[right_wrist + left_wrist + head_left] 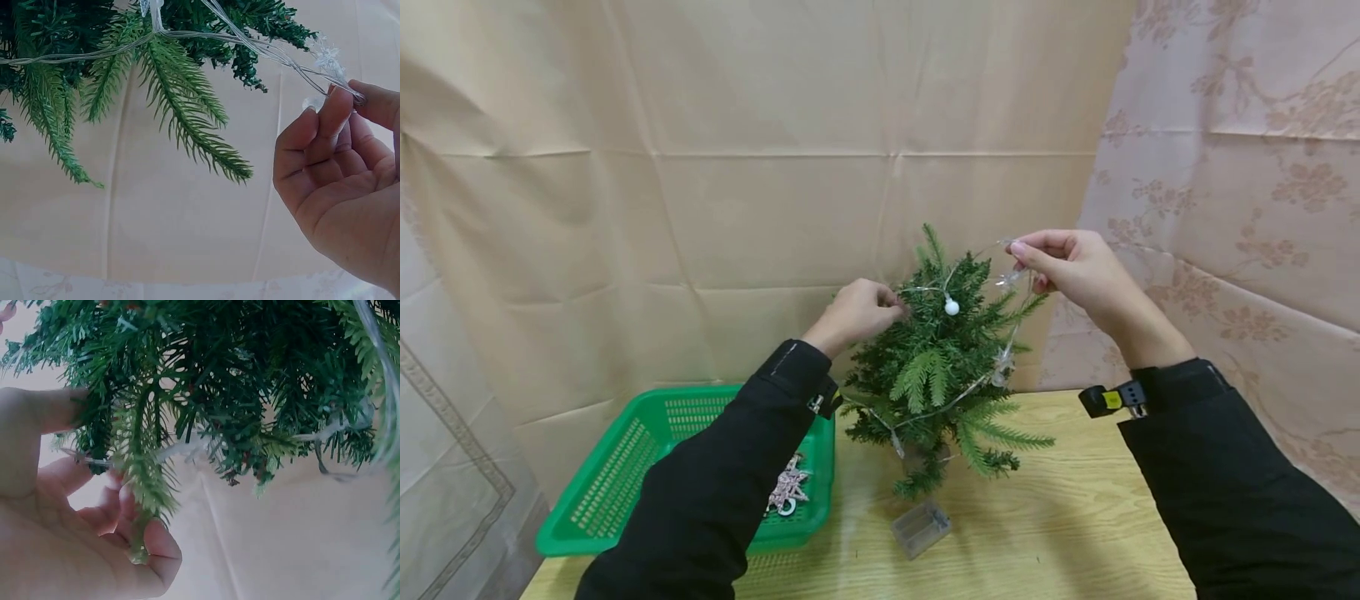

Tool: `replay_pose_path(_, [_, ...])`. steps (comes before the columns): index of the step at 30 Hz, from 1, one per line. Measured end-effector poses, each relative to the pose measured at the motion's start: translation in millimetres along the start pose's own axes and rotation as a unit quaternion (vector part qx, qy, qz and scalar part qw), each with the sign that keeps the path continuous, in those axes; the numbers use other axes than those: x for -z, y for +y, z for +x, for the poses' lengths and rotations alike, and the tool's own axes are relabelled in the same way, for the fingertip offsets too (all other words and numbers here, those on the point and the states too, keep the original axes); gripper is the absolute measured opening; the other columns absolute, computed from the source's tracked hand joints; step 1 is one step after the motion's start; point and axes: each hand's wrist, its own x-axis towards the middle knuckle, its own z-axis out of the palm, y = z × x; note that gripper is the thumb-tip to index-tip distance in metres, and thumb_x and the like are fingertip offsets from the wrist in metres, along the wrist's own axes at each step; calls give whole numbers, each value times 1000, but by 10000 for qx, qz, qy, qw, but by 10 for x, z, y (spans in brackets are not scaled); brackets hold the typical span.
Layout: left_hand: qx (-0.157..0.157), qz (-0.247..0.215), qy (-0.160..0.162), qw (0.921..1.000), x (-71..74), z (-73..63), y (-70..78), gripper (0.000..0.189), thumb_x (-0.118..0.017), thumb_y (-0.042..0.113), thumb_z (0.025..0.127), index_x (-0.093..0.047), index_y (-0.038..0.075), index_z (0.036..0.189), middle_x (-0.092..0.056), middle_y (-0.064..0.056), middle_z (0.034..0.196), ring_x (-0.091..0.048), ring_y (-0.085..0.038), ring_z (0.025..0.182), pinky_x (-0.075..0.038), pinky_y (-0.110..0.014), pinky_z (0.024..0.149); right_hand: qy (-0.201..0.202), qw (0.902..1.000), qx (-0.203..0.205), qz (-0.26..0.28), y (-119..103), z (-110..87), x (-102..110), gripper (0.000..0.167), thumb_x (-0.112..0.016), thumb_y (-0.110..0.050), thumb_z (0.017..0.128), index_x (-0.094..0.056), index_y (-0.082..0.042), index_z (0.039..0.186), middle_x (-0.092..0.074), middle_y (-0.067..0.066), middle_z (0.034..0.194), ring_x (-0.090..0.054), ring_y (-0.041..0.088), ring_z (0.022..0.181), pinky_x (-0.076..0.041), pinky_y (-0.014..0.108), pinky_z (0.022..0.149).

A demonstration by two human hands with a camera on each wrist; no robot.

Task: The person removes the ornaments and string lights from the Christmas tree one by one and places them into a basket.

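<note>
A small artificial Christmas tree (pixel 925 375) stands on the table with a string of lights (pixel 951 407) wound around it. The clear wire carries a white ball (pixel 952 307) and transparent snowflake shapes. My right hand (pixel 1071 267) pinches the wire between thumb and fingers, off the tree's upper right; in the right wrist view, several strands (pixel 300 67) run taut from it to the branches. At the tree's left side, my left hand (pixel 861 312) has its fingers curled about a light green branch tip (pixel 140 469). Wire passes close to those fingers; foliage partly hides the thumb.
A green plastic basket (pixel 595 467) stands left of the tree, partly behind the left sleeve. Glittery pink star ornaments (pixel 790 486) lie in it. A small clear box (pixel 921 529) is on the wooden table (pixel 1060 508) before the tree. Beige cloth (pixel 760 208) hangs behind.
</note>
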Motion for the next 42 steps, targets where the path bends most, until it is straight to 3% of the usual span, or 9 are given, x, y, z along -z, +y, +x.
replay_pose_path(3, [70,10,106,9999,51,-14,-27,25,-54,26,104,-66,11,88,-69,0,116,-56,-19,80,-43,-51,94,0,10000,-20,5,12,9,-7,32,-66,-37,99,-74,-10,115,-70,-2,90,-59,15,69,-54,28,67])
replay_pose_path(5, [78,-48,207,9997,87,-18,-41,25,-52,29,106,-66,11,95,-69,-2,113,-60,-21,93,-28,-65,109,-1,10000,-56,22,19,12,-12,32,-66,-37,100,-74,-10,115,-70,-2,91,-59,14,69,-54,28,67])
replay_pose_path(8, [61,-187,400,9990,138,-21,-72,26,-51,33,107,-66,12,111,-69,-5,109,-62,-22,101,-16,-70,113,-17,9999,-155,65,30,11,-18,32,-66,-38,99,-73,-11,115,-70,-2,92,-59,14,70,-55,28,68])
replay_pose_path(14, [-269,-242,736,9966,244,-29,-157,22,-53,34,107,-63,15,113,-69,-3,88,-61,-20,77,-29,-62,105,-90,9995,-314,36,59,7,-24,36,-66,-40,99,-71,-10,119,-69,-2,94,-60,14,73,-55,28,72])
replay_pose_path(17, [-542,-380,824,9944,302,-35,-224,19,-56,30,107,-63,13,112,-66,-2,79,-54,-19,65,-44,-45,83,-135,9994,-314,-86,71,10,-27,40,-65,-41,99,-70,-8,122,-69,-2,94,-60,16,74,-54,28,72])
replay_pose_path(19, [-696,-476,853,9928,339,-45,-273,18,-58,28,105,-64,12,111,-65,-2,76,-48,-18,60,-41,-35,64,-165,9993,-297,-162,76,10,-30,42,-65,-41,99,-70,-6,123,-69,-2,94,-60,17,74,-54,29,72])
replay_pose_path(22, [-854,-503,908,9909,392,-65,-339,18,-63,26,103,-68,10,109,-59,-3,69,-41,-17,56,-33,-30,56,-205,9992,-272,-228,86,13,-34,44,-65,-41,100,-69,-5,124,-69,-1,93,-59,17,73,-54,30,71])
replay_pose_path(30, [-680,-347,747,9943,463,-127,-423,17,-74,17,95,-72,5,106,-67,-8,78,-56,-20,65,-41,-30,60,-242,9987,-162,-418,111,41,-52,44,-64,-39,101,-68,-2,125,-70,1,93,-60,17,72,-56,31,70])
replay_pose_path(42, [-581,-608,732,9938,452,-204,-677,17,-69,18,99,-72,3,107,-73,-13,95,-68,-28,87,-52,-39,77,-389,9971,-277,-599,140,50,-51,49,-62,-41,102,-66,1,127,-71,6,101,-64,27,81,-57,33,75])
